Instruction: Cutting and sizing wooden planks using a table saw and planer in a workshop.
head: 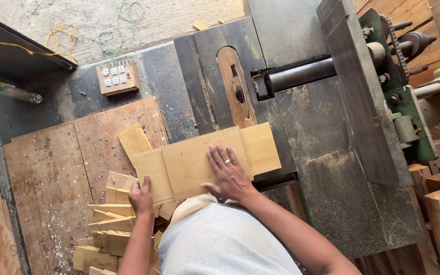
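Note:
A pale wooden board (189, 160) lies flat across the near edge of a dark metal saw table (327, 163). My right hand (228, 173) presses on it palm down, fingers spread, a ring on one finger. My left hand (141, 197) grips the near left edge of another pale board (151, 170) that lies under the first one's left end. A third board end (262, 147) sticks out to the right. In the table, just beyond the boards, is a wooden insert plate (235, 86) with a slot.
A long dark fence (357, 86) runs along the table's right side, with green machine parts (408, 107) and a chain beyond. Several cut wooden blocks (110, 229) are piled at the lower left on plywood sheets (52, 173). A socket board (117, 76) with wires lies on the floor.

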